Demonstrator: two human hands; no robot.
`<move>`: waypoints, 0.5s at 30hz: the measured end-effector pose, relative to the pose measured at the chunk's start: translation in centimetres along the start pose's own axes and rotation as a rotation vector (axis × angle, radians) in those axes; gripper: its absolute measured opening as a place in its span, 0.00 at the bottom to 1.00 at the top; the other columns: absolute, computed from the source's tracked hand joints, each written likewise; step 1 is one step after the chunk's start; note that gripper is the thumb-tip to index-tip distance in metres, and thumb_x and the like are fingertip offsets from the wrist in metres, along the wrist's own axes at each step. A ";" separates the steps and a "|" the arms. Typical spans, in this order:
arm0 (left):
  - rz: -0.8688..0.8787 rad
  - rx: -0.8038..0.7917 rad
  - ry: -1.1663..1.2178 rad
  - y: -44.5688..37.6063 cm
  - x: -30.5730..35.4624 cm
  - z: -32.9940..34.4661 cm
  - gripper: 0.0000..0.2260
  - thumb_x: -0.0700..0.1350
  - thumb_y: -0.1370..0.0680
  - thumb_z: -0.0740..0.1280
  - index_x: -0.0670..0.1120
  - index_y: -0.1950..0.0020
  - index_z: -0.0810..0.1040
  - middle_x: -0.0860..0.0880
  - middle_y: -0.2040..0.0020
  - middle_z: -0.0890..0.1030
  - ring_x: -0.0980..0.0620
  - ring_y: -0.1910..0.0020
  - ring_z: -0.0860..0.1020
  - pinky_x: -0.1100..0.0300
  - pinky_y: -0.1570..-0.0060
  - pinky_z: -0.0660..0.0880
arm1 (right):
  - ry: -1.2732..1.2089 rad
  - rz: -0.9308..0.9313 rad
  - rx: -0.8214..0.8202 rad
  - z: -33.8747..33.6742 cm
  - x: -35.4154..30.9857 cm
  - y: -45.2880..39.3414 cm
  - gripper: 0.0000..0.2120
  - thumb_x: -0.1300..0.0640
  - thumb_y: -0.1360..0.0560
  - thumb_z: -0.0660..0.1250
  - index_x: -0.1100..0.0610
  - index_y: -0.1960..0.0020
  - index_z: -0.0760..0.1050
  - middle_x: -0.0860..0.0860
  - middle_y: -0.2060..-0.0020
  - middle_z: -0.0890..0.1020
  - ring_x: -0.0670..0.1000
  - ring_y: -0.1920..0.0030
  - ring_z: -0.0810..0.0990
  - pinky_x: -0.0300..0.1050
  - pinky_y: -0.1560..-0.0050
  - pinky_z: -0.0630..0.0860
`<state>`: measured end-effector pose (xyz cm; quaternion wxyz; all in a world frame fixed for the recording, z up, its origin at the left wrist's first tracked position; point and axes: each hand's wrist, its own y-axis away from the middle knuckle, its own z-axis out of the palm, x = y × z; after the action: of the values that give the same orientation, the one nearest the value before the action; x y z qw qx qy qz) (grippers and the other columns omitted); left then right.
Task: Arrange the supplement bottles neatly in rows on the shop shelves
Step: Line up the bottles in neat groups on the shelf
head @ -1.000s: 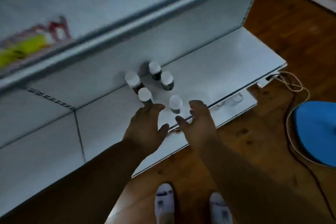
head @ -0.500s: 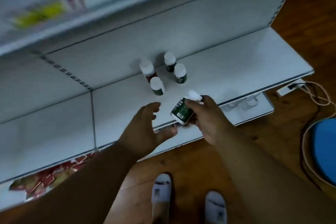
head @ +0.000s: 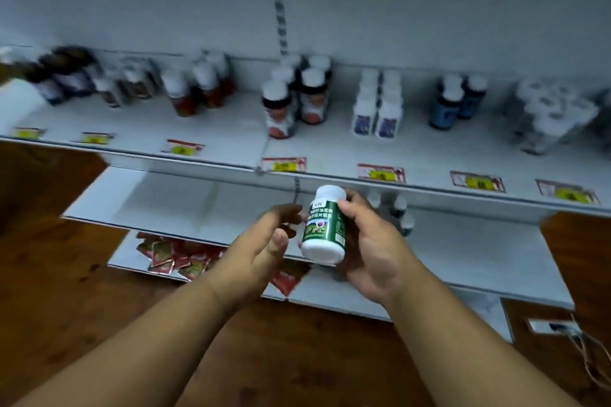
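A white bottle with a green label (head: 324, 228) is shown held in mid-air in front of the shelving, tilted so that its white cap points up and away and its flat base faces the camera. It is gripped by the right hand (head: 373, 241), whose thumb is pressed against the label near the cap while the fingers are curled round the far side. The left hand (head: 264, 241) is held just beside the bottle, its fingers loosely bent and spread apart; whether the fingertips touch the label cannot be told. Behind the right hand, a few white-capped bottles (head: 398, 211) are seen standing on the lower shelf (head: 185, 205), partly hidden. On the upper shelf (head: 429, 155), further bottles are arranged in separate groups: dark bottles with red labels (head: 296, 102) near the middle, white bottles in two files (head: 378, 106) to their right, blue bottles (head: 458, 101) beyond those, and blurred pale bottles (head: 549, 116) at the far right. Blurred dark bottles (head: 185, 89) are grouped at the left. Red-and-yellow price tags (head: 380, 173) are fixed along the front edge of the upper shelf. Red packets (head: 175, 256) are seen lying on the bottom shelf, below the left forearm. A wooden floor (head: 66, 291) is visible beneath, and a power strip with a cable (head: 555, 326) lies at the lower right.
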<state>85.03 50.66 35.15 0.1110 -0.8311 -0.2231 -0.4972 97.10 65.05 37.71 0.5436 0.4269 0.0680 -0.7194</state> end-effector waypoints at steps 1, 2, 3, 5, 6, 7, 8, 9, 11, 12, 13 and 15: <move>0.006 0.038 0.008 0.7 0.0 -1.9 0.41 0.78 0.30 0.47 0.53 0.27 0.67 0.57 0.34 0.76 0.58 0.35 0.74 0.51 0.38 0.74 | 0.013 -0.002 -0.022 2.2 0.4 -0.3 0.09 0.56 0.21 0.60 0.56 0.44 0.75 0.59 0.53 0.83 0.56 0.56 0.83 0.56 0.50 0.79; 0.004 0.080 0.011 1.5 -0.2 -3.9 0.42 0.79 0.31 0.46 0.54 0.27 0.67 0.59 0.34 0.75 0.60 0.36 0.74 0.51 0.37 0.73 | 0.032 -0.009 -0.050 4.5 0.9 -0.8 0.10 0.54 0.22 0.62 0.56 0.43 0.75 0.57 0.57 0.84 0.54 0.59 0.83 0.55 0.53 0.80; -0.001 0.117 0.012 2.4 -0.7 -6.0 0.43 0.80 0.32 0.46 0.55 0.27 0.66 0.60 0.35 0.75 0.62 0.36 0.73 0.52 0.36 0.73 | 0.062 -0.022 -0.087 6.8 1.7 -1.4 0.13 0.53 0.25 0.64 0.56 0.42 0.75 0.56 0.59 0.83 0.53 0.61 0.83 0.54 0.55 0.80; -0.007 0.176 0.012 4.6 -2.2 -10.4 0.43 0.81 0.33 0.46 0.57 0.27 0.66 0.60 0.35 0.75 0.64 0.37 0.73 0.53 0.36 0.72 | 0.142 -0.045 -0.168 11.7 4.0 -2.9 0.18 0.51 0.28 0.65 0.57 0.41 0.73 0.53 0.62 0.83 0.52 0.63 0.82 0.54 0.56 0.80; -0.013 0.199 0.011 5.8 -3.3 -12.7 0.43 0.81 0.33 0.46 0.57 0.27 0.66 0.60 0.35 0.75 0.64 0.37 0.73 0.53 0.36 0.73 | 0.169 -0.054 -0.198 14.2 5.5 -3.7 0.18 0.50 0.28 0.65 0.56 0.41 0.73 0.52 0.63 0.83 0.52 0.62 0.82 0.54 0.56 0.79; -0.023 0.216 0.010 7.1 -4.5 -15.2 0.42 0.81 0.34 0.47 0.58 0.28 0.66 0.60 0.35 0.75 0.64 0.37 0.73 0.52 0.36 0.73 | 0.178 -0.061 -0.221 16.8 7.1 -4.6 0.18 0.50 0.28 0.65 0.56 0.41 0.73 0.52 0.63 0.83 0.51 0.63 0.82 0.53 0.56 0.79; -0.034 0.233 0.002 8.3 -5.8 -17.8 0.41 0.81 0.34 0.48 0.59 0.28 0.66 0.61 0.35 0.75 0.63 0.36 0.73 0.52 0.36 0.73 | 0.172 -0.061 -0.233 19.4 8.9 -5.6 0.18 0.50 0.29 0.65 0.56 0.41 0.73 0.52 0.64 0.82 0.51 0.63 0.81 0.51 0.59 0.80; -0.041 0.252 -0.013 9.7 -7.2 -20.4 0.41 0.81 0.34 0.48 0.60 0.28 0.66 0.61 0.35 0.75 0.63 0.36 0.73 0.52 0.37 0.73 | 0.152 -0.056 -0.235 22.0 10.7 -6.5 0.20 0.50 0.29 0.66 0.57 0.40 0.73 0.53 0.64 0.82 0.52 0.64 0.81 0.49 0.63 0.81; -0.051 0.295 -0.040 12.1 -9.6 -25.6 0.39 0.80 0.32 0.48 0.60 0.29 0.66 0.61 0.36 0.75 0.63 0.37 0.73 0.53 0.38 0.74 | 0.106 -0.023 -0.214 27.0 14.1 -8.6 0.25 0.49 0.31 0.68 0.58 0.37 0.73 0.57 0.60 0.81 0.55 0.64 0.81 0.46 0.68 0.79; -0.063 0.318 -0.032 13.3 -10.6 -28.2 0.38 0.79 0.32 0.49 0.60 0.29 0.66 0.62 0.37 0.75 0.63 0.38 0.73 0.53 0.38 0.74 | 0.105 0.002 -0.189 29.4 15.6 -9.7 0.27 0.48 0.32 0.69 0.58 0.36 0.73 0.59 0.57 0.81 0.56 0.63 0.80 0.46 0.69 0.79; -0.079 0.342 -0.017 14.3 -11.6 -30.6 0.37 0.78 0.31 0.49 0.60 0.29 0.67 0.61 0.37 0.75 0.63 0.38 0.73 0.54 0.38 0.75 | 0.123 0.028 -0.162 31.7 17.0 -10.7 0.30 0.46 0.34 0.70 0.58 0.35 0.73 0.62 0.53 0.81 0.57 0.61 0.80 0.46 0.69 0.79; -0.104 0.386 -0.002 15.9 -13.3 -35.1 0.32 0.74 0.28 0.51 0.58 0.30 0.68 0.59 0.37 0.76 0.62 0.39 0.74 0.56 0.39 0.74 | 0.158 0.062 -0.124 35.7 19.2 -12.7 0.32 0.45 0.35 0.70 0.58 0.35 0.74 0.66 0.46 0.80 0.57 0.59 0.80 0.46 0.68 0.78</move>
<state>59.98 18.99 40.95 0.2423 -0.7822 -0.3570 -0.4495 66.31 36.15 42.29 0.5838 0.4498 0.1419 -0.6608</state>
